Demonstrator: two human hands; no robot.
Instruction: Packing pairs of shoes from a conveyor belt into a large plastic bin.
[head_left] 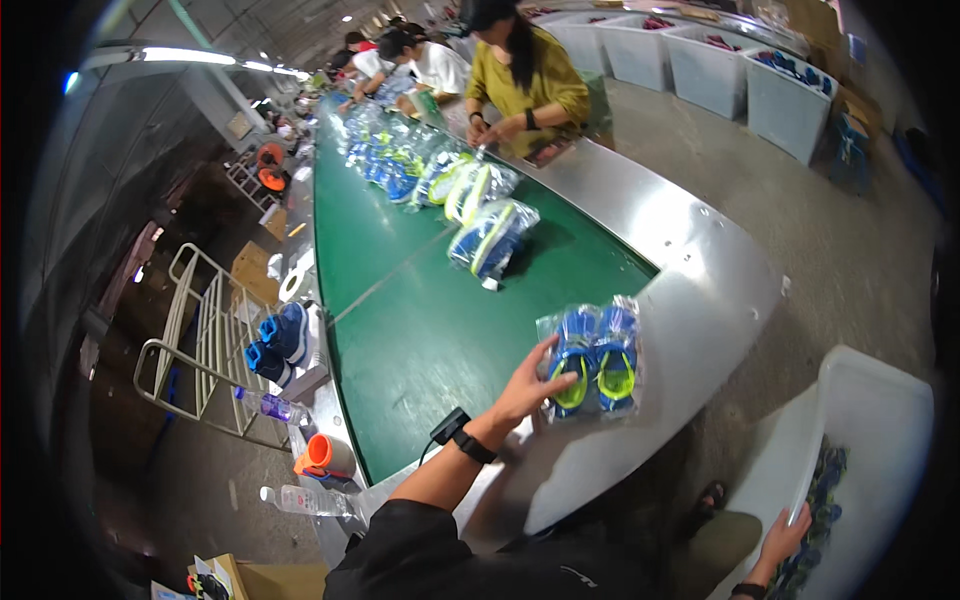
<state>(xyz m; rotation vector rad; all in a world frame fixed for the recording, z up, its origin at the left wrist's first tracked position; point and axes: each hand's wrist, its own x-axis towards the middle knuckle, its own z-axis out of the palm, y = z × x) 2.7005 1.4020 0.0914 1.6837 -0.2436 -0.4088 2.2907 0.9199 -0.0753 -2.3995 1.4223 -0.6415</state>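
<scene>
A pair of blue shoes with lime-green linings (617, 375), in a clear plastic bag, lies at the near metal end of the conveyor table. My left hand (530, 388) grips the bag's left side, its thumb over the left shoe and its index finger along the edge. Low on the right, my right hand (785, 538) is closed on the rim of a large whitish plastic bin (875, 400). Dark blue and green shoes (825, 490) lie inside that bin. Several more bagged shoes (492, 240) sit farther up the green belt (400, 330).
Metal edging (690, 240) borders the belt. Dark blue shoes (290, 335), plastic bottles (310, 500) and an orange-rimmed roll (325, 455) stand along the left edge. A metal rack (200, 340) is beyond. Co-workers, one in a mustard top (540, 80), work at the far right side; grey bins (790, 100) stand behind.
</scene>
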